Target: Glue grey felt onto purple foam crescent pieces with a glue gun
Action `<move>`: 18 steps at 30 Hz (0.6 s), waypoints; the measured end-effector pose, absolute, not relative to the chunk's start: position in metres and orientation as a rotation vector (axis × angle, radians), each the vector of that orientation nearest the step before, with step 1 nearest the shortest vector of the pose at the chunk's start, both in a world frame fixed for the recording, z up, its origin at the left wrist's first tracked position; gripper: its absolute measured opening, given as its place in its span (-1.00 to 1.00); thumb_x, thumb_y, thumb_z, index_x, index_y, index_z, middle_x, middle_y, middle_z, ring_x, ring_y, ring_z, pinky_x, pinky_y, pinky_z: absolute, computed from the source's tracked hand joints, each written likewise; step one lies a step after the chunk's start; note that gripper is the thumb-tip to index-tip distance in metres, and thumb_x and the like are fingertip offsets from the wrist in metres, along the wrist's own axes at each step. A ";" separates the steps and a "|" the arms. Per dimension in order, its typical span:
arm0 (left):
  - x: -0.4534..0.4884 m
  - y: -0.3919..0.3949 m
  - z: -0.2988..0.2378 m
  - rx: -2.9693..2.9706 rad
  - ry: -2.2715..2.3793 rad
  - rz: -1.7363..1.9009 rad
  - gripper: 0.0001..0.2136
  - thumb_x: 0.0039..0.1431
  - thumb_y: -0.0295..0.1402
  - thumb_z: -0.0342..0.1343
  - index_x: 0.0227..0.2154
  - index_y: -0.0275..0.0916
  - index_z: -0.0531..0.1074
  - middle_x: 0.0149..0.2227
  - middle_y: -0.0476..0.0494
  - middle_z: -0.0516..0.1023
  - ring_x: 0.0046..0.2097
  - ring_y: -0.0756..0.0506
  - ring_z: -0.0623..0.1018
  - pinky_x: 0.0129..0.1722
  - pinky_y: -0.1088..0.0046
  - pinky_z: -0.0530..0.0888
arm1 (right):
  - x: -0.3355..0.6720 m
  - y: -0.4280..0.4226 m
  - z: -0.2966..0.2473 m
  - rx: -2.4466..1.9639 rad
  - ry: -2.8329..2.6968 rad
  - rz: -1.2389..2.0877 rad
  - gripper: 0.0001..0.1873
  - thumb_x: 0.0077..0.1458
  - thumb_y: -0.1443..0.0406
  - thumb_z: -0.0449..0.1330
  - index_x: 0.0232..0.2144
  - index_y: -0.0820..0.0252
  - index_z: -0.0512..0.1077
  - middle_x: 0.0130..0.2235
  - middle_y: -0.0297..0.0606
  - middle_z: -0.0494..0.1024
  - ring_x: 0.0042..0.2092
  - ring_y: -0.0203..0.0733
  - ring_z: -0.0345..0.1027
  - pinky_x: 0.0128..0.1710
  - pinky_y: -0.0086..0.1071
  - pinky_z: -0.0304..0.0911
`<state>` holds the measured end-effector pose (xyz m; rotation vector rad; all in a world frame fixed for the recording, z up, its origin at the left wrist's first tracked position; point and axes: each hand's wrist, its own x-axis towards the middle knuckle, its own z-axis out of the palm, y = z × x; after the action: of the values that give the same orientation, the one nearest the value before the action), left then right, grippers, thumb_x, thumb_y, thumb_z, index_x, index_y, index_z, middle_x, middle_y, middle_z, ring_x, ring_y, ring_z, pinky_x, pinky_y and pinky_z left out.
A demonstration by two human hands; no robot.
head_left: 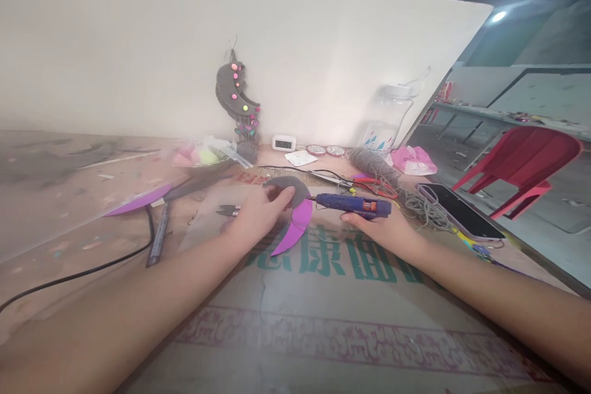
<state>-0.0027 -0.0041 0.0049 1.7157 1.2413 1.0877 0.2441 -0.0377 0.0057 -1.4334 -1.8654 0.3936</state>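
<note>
My left hand (270,204) grips a purple crescent (298,228) whose upper part is wrapped in grey yarn. The lower tip of the crescent is bare purple. In my right hand (376,225) is a blue glue gun (353,204), held level with its nozzle pointing left at the edge where the yarn meets the bare purple. I cannot tell whether the nozzle touches. A pair of scissors or snips (227,210) lies just left of my left hand. Loose grey yarn (422,209) trails from a thick bundle to the right of the glue gun.
A finished-looking grey crescent with coloured pompoms (237,92) hangs against the white wall. Behind the work stand a small digital clock (283,143) and a clear bottle (388,117). Red-handled pliers (376,186) and a phone (462,212) lie right; a marker (158,237) and black cable (92,269) left.
</note>
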 end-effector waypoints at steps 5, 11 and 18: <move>-0.003 -0.005 0.006 1.728 1.258 1.095 -0.63 0.10 -0.02 0.01 -0.56 -0.24 0.38 -0.51 -0.05 0.49 -0.39 -0.08 0.45 -0.36 0.44 0.30 | 0.243 -0.037 0.006 -1.436 -1.824 0.398 -0.69 -0.09 0.08 0.28 -0.35 0.15 0.43 -0.40 -0.29 0.55 -0.36 -0.14 0.45 -0.42 -0.34 0.37; -0.003 -0.005 0.008 1.736 1.268 1.083 -0.62 0.10 -0.01 0.00 -0.57 -0.24 0.38 -0.50 -0.05 0.50 -0.41 -0.07 0.44 -0.38 0.44 0.29 | 0.238 -0.039 0.010 -1.433 -1.732 0.476 -0.65 -0.15 0.07 0.31 -0.37 0.16 0.40 -0.41 -0.28 0.56 -0.36 -0.14 0.45 -0.37 -0.32 0.39; -0.003 -0.006 0.008 1.732 1.253 1.088 -0.63 0.09 -0.02 0.01 -0.57 -0.24 0.40 -0.51 -0.07 0.50 -0.41 -0.08 0.44 -0.39 0.43 0.29 | 0.240 -0.038 0.011 -1.460 -1.770 0.426 -0.66 -0.11 0.06 0.29 -0.39 0.17 0.39 -0.41 -0.28 0.54 -0.35 -0.14 0.44 -0.35 -0.32 0.37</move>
<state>-0.0032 -0.0060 0.0084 1.7319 1.2527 1.0880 0.2401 -0.0379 0.0111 -1.4598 -1.7697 0.4259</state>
